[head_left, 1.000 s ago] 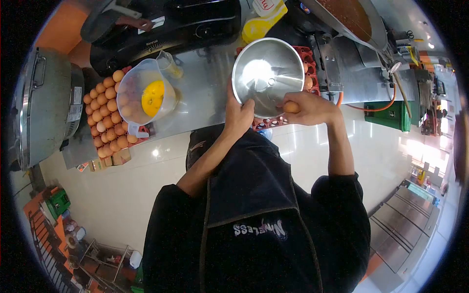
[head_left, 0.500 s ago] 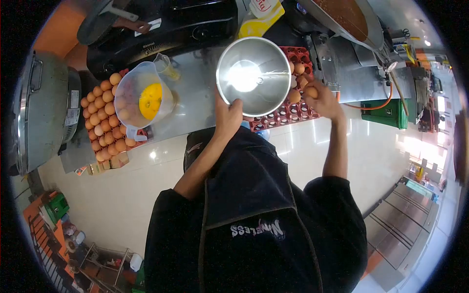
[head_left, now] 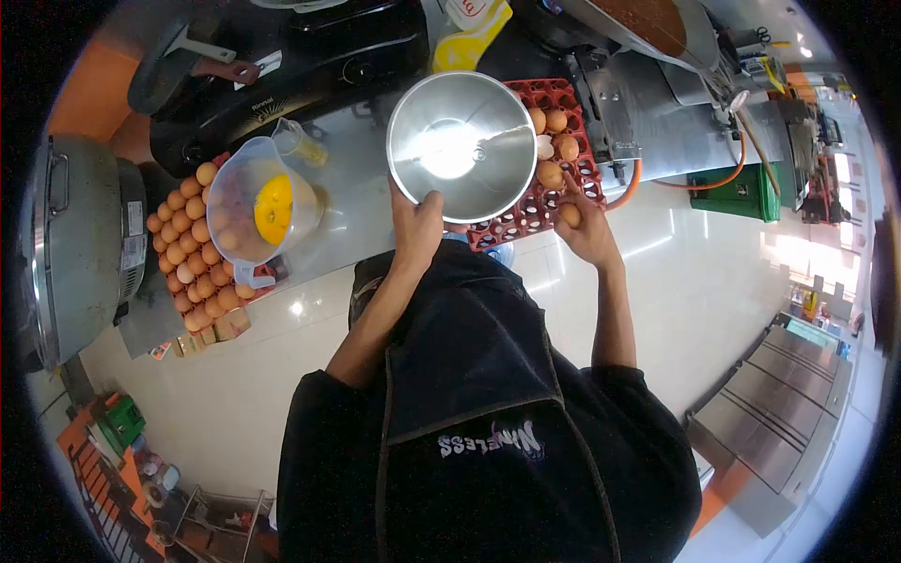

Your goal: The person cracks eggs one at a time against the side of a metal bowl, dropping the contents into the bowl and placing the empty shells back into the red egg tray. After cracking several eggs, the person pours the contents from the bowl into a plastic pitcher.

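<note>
My left hand [head_left: 418, 230] grips the near-left rim of a shiny steel bowl [head_left: 497, 178], thumb over the edge. Nothing shows inside the bowl but reflections. Over the near right part of a red egg tray [head_left: 511, 228], my right hand [head_left: 589, 230] is closed around a brown egg [head_left: 569, 215]. Several brown eggs and shells [head_left: 550, 174] sit in that tray, right beside the bowl. To the left, a translucent pitcher [head_left: 230, 202] holds yellow yolks [head_left: 273, 208]. A small clear cup [head_left: 302, 145] stands behind it.
A full tray of brown eggs [head_left: 188, 249] lies at the left, partly under the pitcher. Behind are a black Rinnai stove [head_left: 310, 89], a pan [head_left: 155, 80] and a yellow-and-white pouch [head_left: 469, 42]. A large pan of brown food [head_left: 648, 23] sits at the back right.
My right hand has moved left and toward me with the egg, nearer the tray's front edge. The whole view has shifted slightly. My left hand still holds the bowl.
</note>
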A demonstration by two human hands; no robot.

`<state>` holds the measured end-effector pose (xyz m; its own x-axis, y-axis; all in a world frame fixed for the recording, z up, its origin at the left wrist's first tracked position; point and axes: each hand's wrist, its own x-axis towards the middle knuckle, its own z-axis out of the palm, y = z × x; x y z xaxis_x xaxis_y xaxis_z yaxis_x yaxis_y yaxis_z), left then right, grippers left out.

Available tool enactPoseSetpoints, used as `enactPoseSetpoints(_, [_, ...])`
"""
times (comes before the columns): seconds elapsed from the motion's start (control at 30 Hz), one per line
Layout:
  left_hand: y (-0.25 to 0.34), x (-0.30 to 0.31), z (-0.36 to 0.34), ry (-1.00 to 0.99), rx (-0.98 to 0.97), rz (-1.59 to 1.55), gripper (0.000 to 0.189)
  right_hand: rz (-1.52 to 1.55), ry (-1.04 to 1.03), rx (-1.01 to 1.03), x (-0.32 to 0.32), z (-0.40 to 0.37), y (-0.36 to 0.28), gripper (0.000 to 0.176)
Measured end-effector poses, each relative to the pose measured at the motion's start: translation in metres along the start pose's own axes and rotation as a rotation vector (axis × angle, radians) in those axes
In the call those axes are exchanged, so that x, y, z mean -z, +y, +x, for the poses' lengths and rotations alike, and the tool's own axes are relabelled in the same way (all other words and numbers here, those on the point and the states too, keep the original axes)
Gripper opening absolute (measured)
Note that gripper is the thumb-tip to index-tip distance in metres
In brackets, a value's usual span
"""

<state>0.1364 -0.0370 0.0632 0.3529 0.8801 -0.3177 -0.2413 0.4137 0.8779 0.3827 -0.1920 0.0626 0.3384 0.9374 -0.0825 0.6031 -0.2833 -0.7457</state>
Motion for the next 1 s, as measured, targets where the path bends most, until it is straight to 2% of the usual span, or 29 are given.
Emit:
enactPoseSetpoints(0.23, [0.001, 0.003, -0.003, 0.014, 0.009, 0.004, 0.057, 0.025, 0.026, -0.041, 0.005, -0.014, -0.012, 0.027])
enactPoseSetpoints(0.3, [0.000, 0.004, -0.004, 0.025, 0.003, 0.004, 0.056, 0.048, -0.005, -0.201, 0.010, -0.017, -0.016, 0.027])
enactPoseSetpoints(0.33, [-0.001, 0.004, -0.004, 0.030, 0.000, 0.003, 0.056, 0.048, -0.009, -0.196, 0.014, -0.015, -0.018, 0.027])
enactPoseSetpoints(0.4, [-0.006, 0.006, -0.002, 0.010, 0.000, 0.001, 0.055, 0.168, -0.077, -0.365, 0.021, -0.009, -0.025, 0.028])
enactPoseSetpoints(0.43, [-0.008, 0.006, -0.002, 0.012, -0.001, 0.003, 0.055, 0.170, -0.079, -0.364, 0.019, -0.003, -0.029, 0.028])
enactPoseSetpoints(0.5, [-0.012, 0.003, -0.002, -0.025, 0.073, -0.023, 0.055, 0.118, 0.158, -0.141, 0.009, 0.019, -0.039, 0.030])
enactPoseSetpoints(0.57, [-0.011, -0.006, -0.006, -0.035, 0.113, -0.028, 0.060, 0.074, 0.184, 0.009, 0.000, 0.045, -0.071, 0.031])
enactPoseSetpoints(0.63, [-0.010, -0.013, -0.008, -0.043, 0.142, -0.033, 0.065, -0.116, 0.182, 0.209, -0.018, 0.069, -0.090, 0.038])
enactPoseSetpoints(0.67, [-0.013, -0.015, -0.008, -0.063, 0.146, -0.036, 0.064, -0.115, 0.189, 0.213, -0.027, 0.077, -0.095, 0.038])
enactPoseSetpoints(0.73, [-0.009, -0.020, -0.008, -0.098, 0.120, -0.041, 0.061, -0.173, -0.004, 0.301, -0.043, 0.093, -0.100, 0.040])
enactPoseSetpoints(0.77, [-0.010, -0.020, -0.007, -0.089, 0.111, -0.046, 0.061, -0.173, -0.010, 0.314, -0.048, 0.098, -0.099, 0.040])
enactPoseSetpoints(0.83, [-0.011, -0.020, -0.005, -0.061, 0.111, -0.033, 0.061, -0.369, -0.160, 0.288, -0.060, 0.107, -0.098, 0.041])
enactPoseSetpoints(0.97, [-0.003, -0.020, -0.010, -0.017, 0.140, -0.070, 0.063, -0.491, -0.116, 0.411, -0.080, 0.120, -0.086, 0.039])
enactPoseSetpoints(1.0, [-0.034, -0.010, 0.004, -0.051, 0.078, -0.028, 0.064, -0.491, -0.120, 0.422, -0.082, 0.122, -0.087, 0.039])
